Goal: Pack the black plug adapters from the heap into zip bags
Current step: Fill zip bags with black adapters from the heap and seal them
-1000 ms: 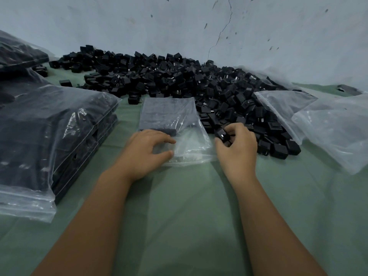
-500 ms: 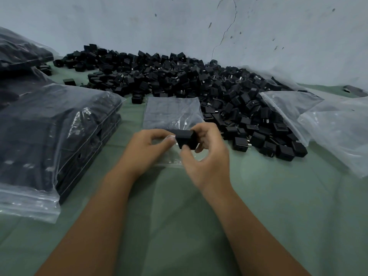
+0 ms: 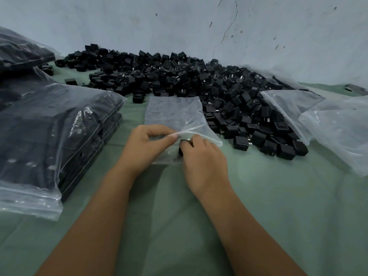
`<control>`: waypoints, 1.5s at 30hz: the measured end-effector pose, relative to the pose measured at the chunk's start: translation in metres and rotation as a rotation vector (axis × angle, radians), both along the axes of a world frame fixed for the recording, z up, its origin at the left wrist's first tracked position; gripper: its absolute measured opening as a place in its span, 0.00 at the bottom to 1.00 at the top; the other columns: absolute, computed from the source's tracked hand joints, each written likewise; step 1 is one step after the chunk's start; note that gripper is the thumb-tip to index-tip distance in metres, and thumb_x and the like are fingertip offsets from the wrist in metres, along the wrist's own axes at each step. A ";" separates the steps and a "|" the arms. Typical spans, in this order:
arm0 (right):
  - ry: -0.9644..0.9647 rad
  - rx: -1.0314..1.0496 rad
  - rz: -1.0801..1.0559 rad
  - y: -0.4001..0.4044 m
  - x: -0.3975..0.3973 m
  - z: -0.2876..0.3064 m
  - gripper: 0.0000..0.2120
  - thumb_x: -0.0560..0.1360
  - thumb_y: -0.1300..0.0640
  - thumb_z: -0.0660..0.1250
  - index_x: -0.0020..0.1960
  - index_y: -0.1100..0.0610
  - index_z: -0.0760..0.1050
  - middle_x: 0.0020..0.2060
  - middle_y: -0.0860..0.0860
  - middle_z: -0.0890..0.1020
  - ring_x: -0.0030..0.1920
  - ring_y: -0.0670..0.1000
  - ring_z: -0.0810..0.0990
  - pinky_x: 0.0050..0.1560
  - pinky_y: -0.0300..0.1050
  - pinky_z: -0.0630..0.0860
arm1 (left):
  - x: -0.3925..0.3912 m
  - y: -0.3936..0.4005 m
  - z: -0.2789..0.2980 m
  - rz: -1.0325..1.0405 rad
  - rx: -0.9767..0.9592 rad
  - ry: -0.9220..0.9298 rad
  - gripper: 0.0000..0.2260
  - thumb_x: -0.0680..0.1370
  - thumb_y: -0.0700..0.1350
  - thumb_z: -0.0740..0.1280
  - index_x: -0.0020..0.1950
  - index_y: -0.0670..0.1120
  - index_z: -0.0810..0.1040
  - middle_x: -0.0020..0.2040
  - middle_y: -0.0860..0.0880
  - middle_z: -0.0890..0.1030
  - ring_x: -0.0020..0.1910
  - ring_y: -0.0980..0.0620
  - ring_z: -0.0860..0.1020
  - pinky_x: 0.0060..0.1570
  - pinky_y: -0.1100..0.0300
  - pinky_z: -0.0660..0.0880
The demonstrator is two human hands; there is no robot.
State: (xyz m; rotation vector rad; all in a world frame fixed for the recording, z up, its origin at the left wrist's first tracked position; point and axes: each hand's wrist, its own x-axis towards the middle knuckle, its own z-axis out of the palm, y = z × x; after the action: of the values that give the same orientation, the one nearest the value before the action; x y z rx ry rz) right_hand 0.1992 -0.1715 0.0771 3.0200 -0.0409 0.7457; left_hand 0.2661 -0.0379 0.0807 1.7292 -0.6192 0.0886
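Both hands meet: left hand (image 3: 145,144) pinches zip bag (image 3: 175,114), right hand (image 3: 203,156) grips adapter (image 3: 184,145).

The zip bag (image 3: 173,114) lies before the heap (image 3: 179,80), between filled bags (image 3: 53,134) left and empty bags (image 3: 326,124) right.

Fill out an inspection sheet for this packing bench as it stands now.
Surface: green cloth, wrinkled.
Job's things: heap of black plug adapters along the wall; clear zip bag flat at centre; one adapter at its mouth.
Clutter: filled bags stacked at left; loose clear bags at right.
Grippers: left hand pinches the bag's upper lip; right hand grips the adapter.
Cables: nothing seen.
Surroundings: pale wall, cracked and chipped.
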 end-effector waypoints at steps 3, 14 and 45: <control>0.113 0.068 0.009 -0.003 0.001 -0.003 0.20 0.77 0.56 0.57 0.68 0.55 0.67 0.60 0.53 0.74 0.60 0.55 0.72 0.60 0.45 0.66 | 0.000 -0.001 0.000 0.005 -0.015 0.041 0.05 0.76 0.39 0.71 0.48 0.45 0.86 0.45 0.51 0.86 0.47 0.58 0.83 0.47 0.70 0.73; 0.123 0.039 -0.014 0.004 0.004 -0.006 0.20 0.78 0.49 0.53 0.66 0.56 0.69 0.60 0.55 0.73 0.60 0.56 0.70 0.60 0.47 0.64 | 0.000 0.002 0.004 -0.039 -0.030 0.077 0.06 0.75 0.37 0.71 0.50 0.42 0.86 0.48 0.50 0.86 0.50 0.56 0.83 0.50 0.70 0.74; -0.568 0.258 0.378 -0.007 0.008 0.010 0.08 0.69 0.61 0.61 0.32 0.60 0.73 0.28 0.53 0.73 0.28 0.51 0.67 0.31 0.41 0.60 | -0.001 -0.001 0.002 0.118 0.170 -0.112 0.08 0.74 0.45 0.73 0.38 0.41 0.83 0.37 0.47 0.84 0.42 0.50 0.81 0.47 0.56 0.76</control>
State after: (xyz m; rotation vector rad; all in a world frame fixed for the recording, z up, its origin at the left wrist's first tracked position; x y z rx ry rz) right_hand 0.2070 -0.1789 0.0873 2.9543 0.4634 1.7296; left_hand 0.2650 -0.0392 0.0826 1.9356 -0.6201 0.2222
